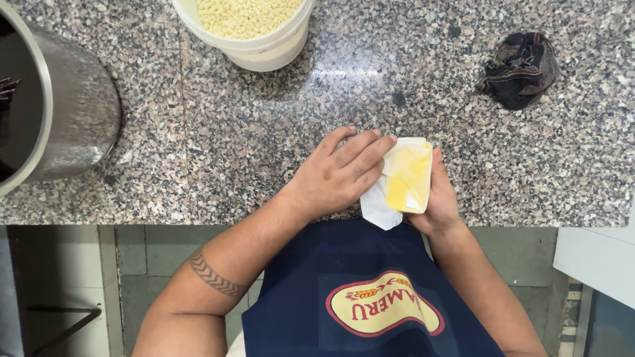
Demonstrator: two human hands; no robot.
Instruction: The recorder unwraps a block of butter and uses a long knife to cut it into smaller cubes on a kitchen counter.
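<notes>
A person stands at a speckled stone table (264,132) and looks down at two bare hands. The right hand (440,198) holds a yellow block of butter (407,178) from below and from the side, with its fingers closed around the block, though most of them are hidden under it. The butter sits in white wrapping paper (378,205), and the paper is peeled open so the yellow top shows. A loose flap of the paper hangs down toward the person. The left hand (337,175) lies just beside the butter, and its fingers (370,149) are stretched out and press on the paper at the left edge of the block. They pinch or push the paper; the hand is not closed around the whole block. The butter is held just over the near edge of the table, in front of the person's dark blue apron (370,291). At the far edge stands a white bucket (264,46) full of small pale round bits. A big shiny metal pot (66,112) stands at the left. A dark crumpled cloth (519,69) lies on the table at the far right, well apart from the hands.
</notes>
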